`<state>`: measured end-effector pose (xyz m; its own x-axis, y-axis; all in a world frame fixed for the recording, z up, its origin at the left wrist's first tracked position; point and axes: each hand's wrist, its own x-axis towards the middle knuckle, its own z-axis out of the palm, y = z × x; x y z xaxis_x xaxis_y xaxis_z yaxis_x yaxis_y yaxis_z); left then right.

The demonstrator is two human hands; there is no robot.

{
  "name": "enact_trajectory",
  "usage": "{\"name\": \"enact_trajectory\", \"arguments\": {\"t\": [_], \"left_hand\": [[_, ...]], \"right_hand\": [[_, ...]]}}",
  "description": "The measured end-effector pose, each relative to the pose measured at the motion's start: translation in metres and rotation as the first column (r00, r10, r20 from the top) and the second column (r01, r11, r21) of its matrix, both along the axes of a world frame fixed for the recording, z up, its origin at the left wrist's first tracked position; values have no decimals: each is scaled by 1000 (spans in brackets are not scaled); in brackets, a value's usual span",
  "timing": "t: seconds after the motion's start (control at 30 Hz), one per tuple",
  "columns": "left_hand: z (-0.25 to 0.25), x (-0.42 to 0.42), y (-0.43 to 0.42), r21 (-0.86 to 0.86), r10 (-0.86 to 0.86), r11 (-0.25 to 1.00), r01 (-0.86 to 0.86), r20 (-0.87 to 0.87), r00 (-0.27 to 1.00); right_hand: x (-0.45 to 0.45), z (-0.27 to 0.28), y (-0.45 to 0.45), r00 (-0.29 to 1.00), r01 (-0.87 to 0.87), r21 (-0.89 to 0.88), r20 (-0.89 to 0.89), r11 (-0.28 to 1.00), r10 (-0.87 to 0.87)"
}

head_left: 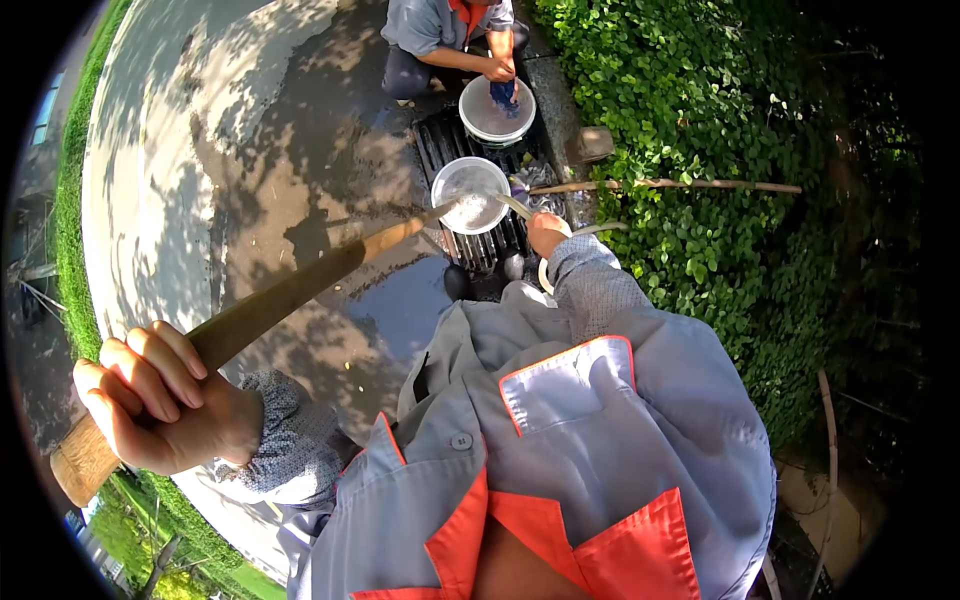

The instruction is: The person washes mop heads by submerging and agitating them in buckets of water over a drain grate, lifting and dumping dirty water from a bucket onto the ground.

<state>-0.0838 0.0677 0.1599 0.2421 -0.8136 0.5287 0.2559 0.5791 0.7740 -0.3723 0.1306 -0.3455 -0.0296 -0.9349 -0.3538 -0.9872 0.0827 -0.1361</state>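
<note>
My left hand (150,395) is wrapped around a long wooden pole (290,302) near its upper end. The pole slants down and away, and its lower end reaches into a white bucket (438,203). What is on that end cannot be made out in the foamy, cloudy water (472,212). My right hand (546,234) grips a pale hose (514,207), whose tip points over the right rim of the same bucket. More of the hose loops behind that hand. The bucket stands on a dark slatted grate (478,250), just in front of my shoes.
Beyond my bucket, a crouching person (445,40) holds dark blue cloth (505,95) in a second white bucket (498,138). A stone curb, a brick-like block (595,143), a thin stick (690,184) and a leafy hedge (690,100) line the right. Wet pavement (400,300) lies left.
</note>
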Motion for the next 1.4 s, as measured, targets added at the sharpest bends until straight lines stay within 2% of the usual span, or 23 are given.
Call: {"name": "enact_trajectory", "arguments": {"t": [0.03,0.17,0.27,0.4,0.47,0.5,0.63,0.73,0.77,0.8,0.87,0.93,0.97,1.0,1.03,1.07,1.1,1.17,1.2,1.27,1.3,1.33,1.4], "left_hand": [[-1,3,1,-6,-24,1000,24,0,1000],[-4,9,9,-30,-49,998,51,67,997],[-5,12,19,-17,-98,995,99,16,995],[-8,25,29,-8,-18,1000,18,21,1000],[-9,33,35,6,8,1000,-8,11,1000],[-8,35,38,-2,4,1000,-4,6,1000],[-8,50,49,7,-79,997,79,-1,997],[-8,47,54,-18,175,985,-174,65,982],[-15,46,54,-24,277,961,-276,137,951],[-31,50,51,-64,246,969,-239,178,953],[-70,44,50,96,390,900,-424,255,885],[-126,35,46,299,346,867,-398,214,914],[-172,46,38,352,220,902,-249,121,968],[-179,44,37,377,200,905,-196,28,979],[-159,37,32,382,151,910,-162,59,987],[-146,31,23,392,90,917,-74,-22,996],[-122,22,21,474,116,876,-89,-27,993],[-72,13,13,244,-69,969,41,107,992],[-48,10,13,245,-137,963,111,88,987],[-2,15,12,75,-350,936,343,108,931],[27,13,16,70,-382,924,375,132,915],[48,25,11,49,-520,854,519,122,845],[84,39,10,-28,-521,847,531,161,838]], "right_hand": [[-1,2,-1,1000,-18,55,-7,998,18],[-2,4,9,999,-8,-55,48,998,10],[4,25,13,1000,-28,-63,3,998,28],[7,22,20,990,101,-64,100,993,-95],[12,27,25,998,66,-123,-16,990,-69],[13,31,27,997,-28,-227,-80,974,10],[21,37,36,987,-23,-251,-157,968,-17],[21,39,36,993,-22,-216,-118,976,-4],[22,42,38,995,-10,-212,-97,977,-11],[22,44,39,997,5,-207,-75,978,-21],[26,55,38,997,71,-148,-24,986,-75],[27,67,41,998,56,-75,17,996,-55],[26,67,42,997,62,-43,49,997,-60],[30,86,40,990,130,-13,57,991,-129],[31,79,40,970,218,-21,114,976,-214],[30,88,43,992,104,-22,67,994,-103],[31,87,44,985,137,-22,112,990,-134],[29,73,45,992,111,-24,68,994,-109],[29,83,43,993,111,-39,55,993,-109],[26,88,43,994,108,-88,39,990,-104],[25,87,45,994,106,-109,31,988,-104],[22,79,45,994,111,-118,19,987,-110],[18,59,45,993,117,-142,-8,983,-119]]}}
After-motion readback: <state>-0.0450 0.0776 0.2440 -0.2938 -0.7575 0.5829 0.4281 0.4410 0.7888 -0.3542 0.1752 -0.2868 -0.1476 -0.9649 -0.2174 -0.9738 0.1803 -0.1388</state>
